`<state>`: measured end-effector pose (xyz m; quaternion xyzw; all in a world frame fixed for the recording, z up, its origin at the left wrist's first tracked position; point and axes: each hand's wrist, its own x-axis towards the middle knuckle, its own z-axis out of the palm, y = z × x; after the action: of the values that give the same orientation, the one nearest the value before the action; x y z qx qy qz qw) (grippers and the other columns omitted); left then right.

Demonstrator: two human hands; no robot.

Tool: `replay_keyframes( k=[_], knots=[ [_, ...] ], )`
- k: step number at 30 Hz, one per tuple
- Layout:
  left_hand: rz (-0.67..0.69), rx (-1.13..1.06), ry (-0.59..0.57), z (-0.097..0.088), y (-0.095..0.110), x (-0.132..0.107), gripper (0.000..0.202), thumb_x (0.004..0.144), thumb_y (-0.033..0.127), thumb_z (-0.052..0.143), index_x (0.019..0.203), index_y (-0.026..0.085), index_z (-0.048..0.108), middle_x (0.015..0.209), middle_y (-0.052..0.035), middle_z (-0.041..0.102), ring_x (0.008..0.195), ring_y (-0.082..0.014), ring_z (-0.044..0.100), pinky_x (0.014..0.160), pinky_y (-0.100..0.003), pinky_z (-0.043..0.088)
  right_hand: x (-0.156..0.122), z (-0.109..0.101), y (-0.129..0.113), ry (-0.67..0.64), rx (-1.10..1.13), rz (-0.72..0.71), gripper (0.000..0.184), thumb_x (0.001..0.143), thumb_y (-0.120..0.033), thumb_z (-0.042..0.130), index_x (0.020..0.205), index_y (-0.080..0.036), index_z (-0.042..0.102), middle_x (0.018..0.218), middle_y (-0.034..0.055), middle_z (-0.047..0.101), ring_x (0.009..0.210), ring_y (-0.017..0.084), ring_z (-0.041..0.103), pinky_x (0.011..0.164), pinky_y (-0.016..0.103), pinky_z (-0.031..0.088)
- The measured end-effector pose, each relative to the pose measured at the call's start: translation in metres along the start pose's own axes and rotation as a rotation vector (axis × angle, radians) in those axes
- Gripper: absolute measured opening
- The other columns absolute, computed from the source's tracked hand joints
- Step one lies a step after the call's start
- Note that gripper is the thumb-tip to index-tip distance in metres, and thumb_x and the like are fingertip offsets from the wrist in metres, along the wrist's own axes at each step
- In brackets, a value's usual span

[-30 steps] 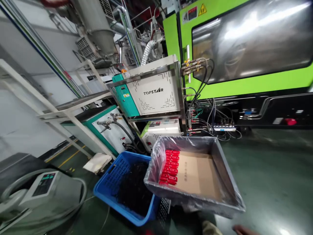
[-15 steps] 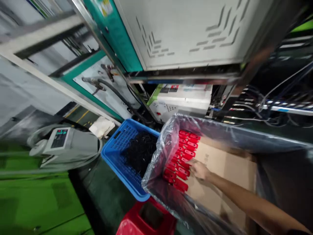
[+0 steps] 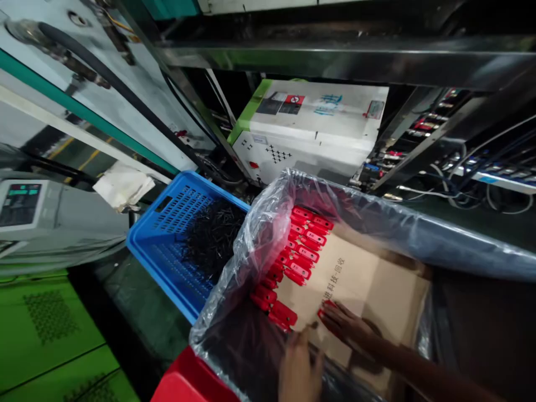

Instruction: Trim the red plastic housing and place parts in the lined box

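Note:
Red plastic parts (image 3: 307, 253), flat and elongated with small holes, lie in rows on a brown cardboard sheet (image 3: 368, 279). The sheet is inside a box lined with clear plastic film (image 3: 255, 240). My right hand (image 3: 347, 326) is over the cardboard's near side, its fingers closed on a single red plastic part (image 3: 329, 314) that they partly cover. Left of it, my left hand (image 3: 299, 365) reaches in over the near film edge, smeared by motion. A small dark spot shows by its fingertips; I cannot tell what it is or whether it is held.
A blue basket (image 3: 161, 273) of thin black pieces (image 3: 215, 237) adjoins the box's left side. In front stands a red plastic object (image 3: 190, 379), partly cut off. A metal frame beam (image 3: 335, 64) crosses above the box, with a white machine housing (image 3: 310, 128) behind.
My right hand has come from the rows towards the box's near side, now with a red part. My left hand has entered. A gap shows in the rows. The view has moved closer.

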<state>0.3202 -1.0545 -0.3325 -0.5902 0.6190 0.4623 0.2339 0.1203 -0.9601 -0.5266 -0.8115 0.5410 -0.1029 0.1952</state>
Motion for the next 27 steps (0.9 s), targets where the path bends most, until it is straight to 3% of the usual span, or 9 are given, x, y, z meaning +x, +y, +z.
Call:
replay_keyframes(
  k=[3, 6, 9, 14, 17, 19, 22, 25, 27],
  knots=[
    [-0.178, 0.166, 0.007, -0.007, 0.0, 0.066, 0.061, 0.088, 0.015, 0.063, 0.145, 0.01, 0.042, 0.147, -0.0201, 0.045, 0.137, -0.032, 0.044, 0.113, -0.048, 0.039, -0.038, 0.005, 0.022, 0.027, -0.11, -0.005, 0.071, 0.084, 0.002, 0.048, 0.148, -0.029, 0.043, 0.145, 0.0055, 0.054, 0.133, 0.024, 0.051, 0.107, 0.046, 0.05],
    [-0.335, 0.271, 0.001, 0.008, -0.01, 0.092, 0.067, 0.088, 0.012, 0.063, 0.149, 0.016, 0.038, 0.154, -0.0211, 0.034, 0.134, -0.0358, 0.046, 0.107, -0.051, 0.044, -0.054, 0.016, 0.033, 0.057, -0.174, 0.092, 0.073, 0.085, 0.0, 0.041, 0.152, -0.029, 0.037, 0.15, 0.0068, 0.048, 0.136, 0.028, 0.048, 0.105, 0.046, 0.052],
    [-0.36, 0.334, 0.053, 0.034, -0.019, 0.095, 0.076, 0.09, 0.013, 0.059, 0.156, 0.021, 0.022, 0.16, -0.0221, 0.02, 0.143, -0.038, 0.033, 0.115, -0.05, 0.033, -0.06, 0.031, 0.033, 0.071, -0.185, 0.212, 0.075, 0.087, -0.003, 0.037, 0.157, -0.028, 0.026, 0.154, 0.0047, 0.043, 0.141, 0.031, 0.039, 0.105, 0.045, 0.051],
    [-0.361, 0.367, 0.128, 0.083, -0.009, 0.092, 0.079, 0.09, 0.011, 0.057, 0.156, 0.026, 0.016, 0.158, -0.029, 0.022, 0.147, -0.0435, 0.021, 0.116, -0.048, 0.03, -0.077, 0.048, 0.018, 0.117, -0.173, 0.426, 0.079, 0.088, -0.01, 0.035, 0.16, -0.027, 0.006, 0.144, 0.0078, 0.052, 0.131, 0.03, 0.05, 0.107, 0.047, 0.046],
    [-0.326, 0.356, 0.128, 0.117, 0.008, 0.087, 0.087, 0.083, 0.02, 0.071, 0.154, 0.029, 0.021, 0.155, -0.0316, 0.026, 0.147, -0.0454, 0.018, 0.115, -0.053, 0.03, -0.095, 0.046, 0.011, 0.145, -0.162, 0.576, 0.082, 0.086, -0.029, 0.046, 0.159, -0.018, 0.01, 0.139, 0.0157, 0.052, 0.124, 0.034, 0.052, 0.104, 0.049, 0.045],
    [-0.258, 0.332, 0.131, 0.13, 0.017, 0.083, 0.094, 0.077, 0.032, 0.078, 0.153, 0.032, 0.023, 0.157, -0.0278, 0.026, 0.148, -0.0429, 0.017, 0.116, -0.056, 0.028, -0.109, 0.043, 0.011, 0.187, -0.183, 0.708, 0.083, 0.083, -0.037, 0.048, 0.156, -0.012, 0.016, 0.132, 0.0208, 0.052, 0.116, 0.039, 0.054, 0.096, 0.053, 0.048],
    [-0.214, 0.31, 0.23, 0.122, 0.019, 0.085, 0.089, 0.081, 0.033, 0.071, 0.154, 0.031, 0.021, 0.162, -0.0194, 0.02, 0.151, -0.0362, 0.014, 0.12, -0.052, 0.023, -0.126, 0.042, 0.016, 0.258, -0.218, 0.867, 0.084, 0.082, -0.046, 0.047, 0.153, -0.008, 0.022, 0.127, 0.0255, 0.049, 0.111, 0.046, 0.052, 0.088, 0.06, 0.049],
    [-0.349, 0.285, 0.368, 0.093, 0.01, 0.098, 0.076, 0.091, 0.027, 0.057, 0.156, 0.016, 0.02, 0.16, -0.0245, 0.024, 0.148, -0.0371, 0.025, 0.116, -0.047, 0.031, -0.131, 0.045, 0.023, 0.269, -0.194, 0.877, 0.087, 0.081, -0.045, 0.047, 0.154, -0.009, 0.017, 0.134, 0.027, 0.042, 0.118, 0.049, 0.048, 0.091, 0.062, 0.048],
    [-0.431, 0.264, 0.395, 0.077, 0.004, 0.11, 0.076, 0.091, 0.033, 0.059, 0.155, 0.014, 0.023, 0.155, -0.0293, 0.03, 0.143, -0.0401, 0.034, 0.11, -0.044, 0.039, -0.128, 0.048, 0.024, 0.251, -0.156, 0.827, 0.086, 0.081, -0.036, 0.047, 0.156, -0.013, 0.012, 0.141, 0.0257, 0.038, 0.123, 0.047, 0.047, 0.096, 0.059, 0.048]
  ],
)
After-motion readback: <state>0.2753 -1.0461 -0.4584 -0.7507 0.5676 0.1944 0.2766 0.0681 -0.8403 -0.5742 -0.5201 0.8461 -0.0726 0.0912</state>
